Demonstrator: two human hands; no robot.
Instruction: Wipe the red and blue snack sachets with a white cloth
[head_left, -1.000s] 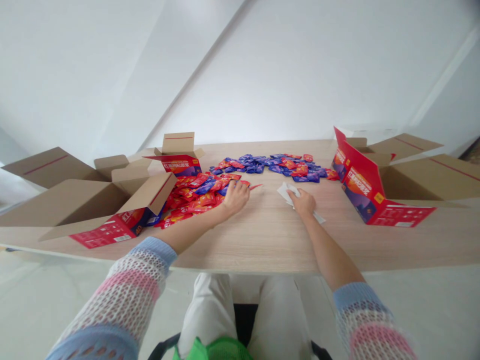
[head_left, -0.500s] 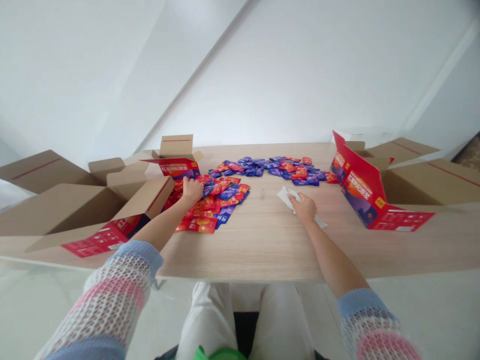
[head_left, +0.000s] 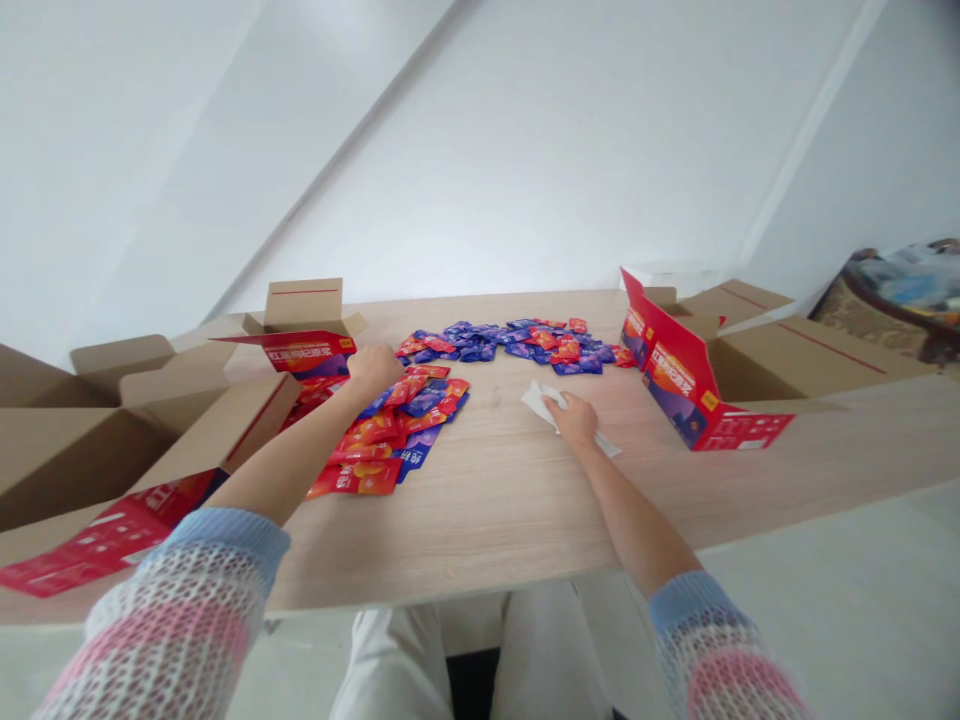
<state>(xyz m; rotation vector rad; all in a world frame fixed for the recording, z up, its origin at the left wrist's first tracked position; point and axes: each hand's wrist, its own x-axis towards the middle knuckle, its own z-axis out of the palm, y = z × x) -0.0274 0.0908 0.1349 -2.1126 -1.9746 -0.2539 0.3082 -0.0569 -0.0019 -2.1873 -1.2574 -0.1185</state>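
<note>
My left hand (head_left: 375, 367) is over the back of a pile of red and purple sachets (head_left: 394, 435) on the left of the table. Its fingers look curled down, and whatever they hold is hidden behind the back of the hand. On the bare tabletop right of the middle, my right hand (head_left: 574, 415) grips a crumpled white tissue (head_left: 538, 402), which lies against the wood and sticks out on both sides of the fingers. Smaller red and purple sachets (head_left: 476, 342) lie in loose heaps along the back.
Opened cardboard boxes (head_left: 67, 445) stand at the left with flaps spread; a red-fronted box (head_left: 307, 350) sits behind the pile. More red open boxes (head_left: 679, 385) are on the right. The wooden table (head_left: 465, 530) backs onto a white wall. A patterned chair (head_left: 870, 300) holds stuff at far right.
The view has turned to the right, so the things have shifted left. My left hand has moved slightly off the pile toward the back. My right hand keeps the tissue at about the same spot.
</note>
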